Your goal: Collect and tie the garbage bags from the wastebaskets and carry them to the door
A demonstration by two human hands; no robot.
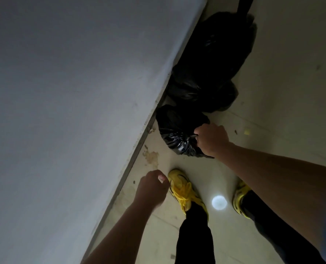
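Gripping one bag by its neck: where this could slip

- Wall point(72, 92), pale, fills the left. Tiled floor point(282, 82) runs along its foot.
- Heap of large black garbage bags point(211, 60) lies against the wall base, further along from the person.
- Small black garbage bag point(175, 130) sits just beside the heap, close to the wall. I can't tell whether it rests on the floor or hangs clear.
- Right hand point(211, 139) is closed tight round the bag's gathered neck.
- Left hand point(151, 187) hangs loosely curled with nothing in it that I can see, above the left yellow trainer point(185, 191).
- Brown stain point(151, 158) lies at the wall's foot, between trainer and bag.

Risks, as I judge them:
- The whole load hangs on one fist. Thin plastic may stretch or tear at the neck if it is jerked.
- Whether the neck is knotted is hidden under the fingers. If it isn't, it could gape open once released.
- The heap leans on the wall, and a nudge from the small bag could topple it.
- The stain may be slick underfoot.
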